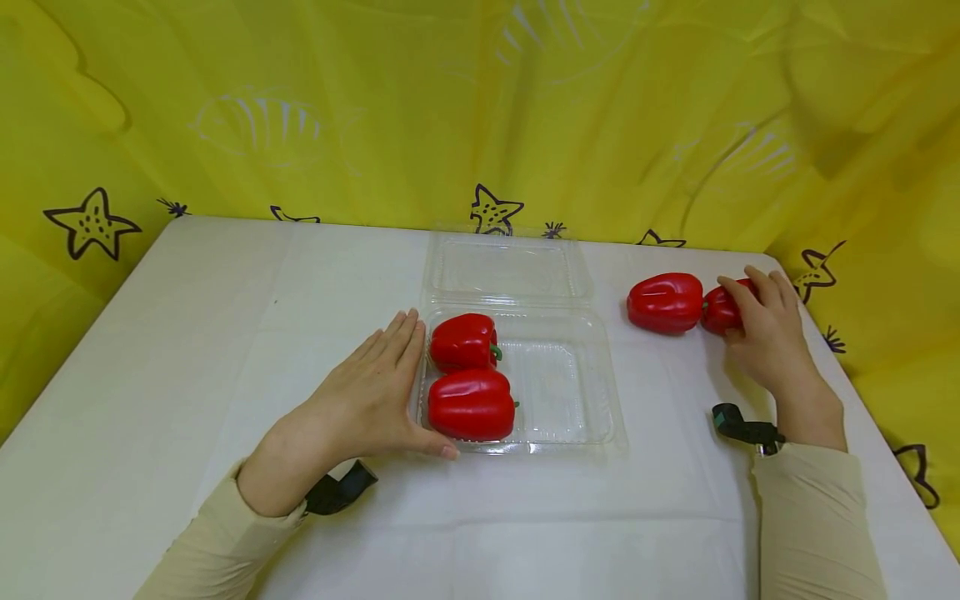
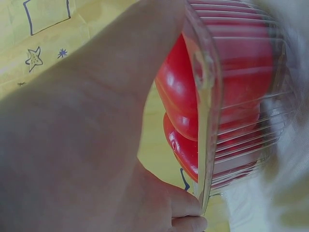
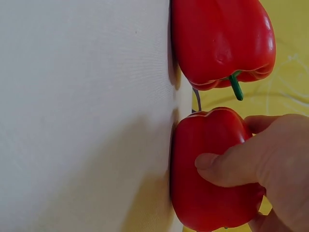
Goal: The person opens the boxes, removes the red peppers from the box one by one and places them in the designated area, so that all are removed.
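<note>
A clear hinged plastic container [image 1: 555, 392] lies with its lid [image 1: 510, 267] folded back. Two red bell peppers [image 1: 471, 405] [image 2: 176, 92] lie one behind the other in its left half, green stems facing right. My left hand [image 1: 367, 400] rests along the container's left edge, its fingers straight and its thumb at the front rim. At the right of the table my right hand [image 1: 772, 333] grips a red bell pepper [image 3: 207, 198], with the thumb on its near side. Just left of it lies another red bell pepper [image 1: 665, 303], its stem pointing to the held one.
A white cloth [image 1: 225, 375] covers the table. Behind it and at both sides hangs a yellow curtain [image 1: 405, 108] with fish and starfish drawings. Dark camera mounts [image 1: 341, 490] are worn at both wrists.
</note>
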A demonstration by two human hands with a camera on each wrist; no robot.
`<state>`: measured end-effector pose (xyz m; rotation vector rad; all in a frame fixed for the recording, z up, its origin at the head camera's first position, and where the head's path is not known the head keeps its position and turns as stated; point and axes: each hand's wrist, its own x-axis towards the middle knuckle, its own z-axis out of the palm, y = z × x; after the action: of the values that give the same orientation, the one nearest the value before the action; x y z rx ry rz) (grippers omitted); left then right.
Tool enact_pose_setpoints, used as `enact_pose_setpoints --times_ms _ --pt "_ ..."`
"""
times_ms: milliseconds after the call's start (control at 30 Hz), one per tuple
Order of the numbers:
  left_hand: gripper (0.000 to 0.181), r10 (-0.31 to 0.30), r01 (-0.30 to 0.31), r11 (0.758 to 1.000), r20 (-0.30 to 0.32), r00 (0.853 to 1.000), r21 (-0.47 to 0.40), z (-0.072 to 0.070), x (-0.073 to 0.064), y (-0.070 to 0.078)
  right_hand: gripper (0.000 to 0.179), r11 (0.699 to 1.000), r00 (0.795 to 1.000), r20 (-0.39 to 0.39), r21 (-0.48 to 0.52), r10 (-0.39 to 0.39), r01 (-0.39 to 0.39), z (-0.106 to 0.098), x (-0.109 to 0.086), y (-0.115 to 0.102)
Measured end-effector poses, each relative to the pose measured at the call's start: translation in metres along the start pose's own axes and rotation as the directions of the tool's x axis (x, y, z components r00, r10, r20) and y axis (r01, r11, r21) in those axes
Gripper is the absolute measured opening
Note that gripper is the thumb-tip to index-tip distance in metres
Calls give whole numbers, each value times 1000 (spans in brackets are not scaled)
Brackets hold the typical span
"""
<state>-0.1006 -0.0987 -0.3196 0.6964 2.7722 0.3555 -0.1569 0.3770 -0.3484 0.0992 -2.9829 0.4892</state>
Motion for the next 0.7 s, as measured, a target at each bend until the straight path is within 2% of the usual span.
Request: enact_pose_setpoints --times_ms 467,567,700 --pt "137 3 -3 1000 -9 1000 7 0 0 0 79 997 997 40 5 72 -72 -6 -2 -11" --pt "137 2 -2 1000 -8 1000 9 0 0 0 75 999 999 20 21 48 -48 -13 -3 -16" --pt "137 -1 1 1000 -4 1000 4 0 0 0 67 998 999 -45 60 -7 10 -23 -5 -25"
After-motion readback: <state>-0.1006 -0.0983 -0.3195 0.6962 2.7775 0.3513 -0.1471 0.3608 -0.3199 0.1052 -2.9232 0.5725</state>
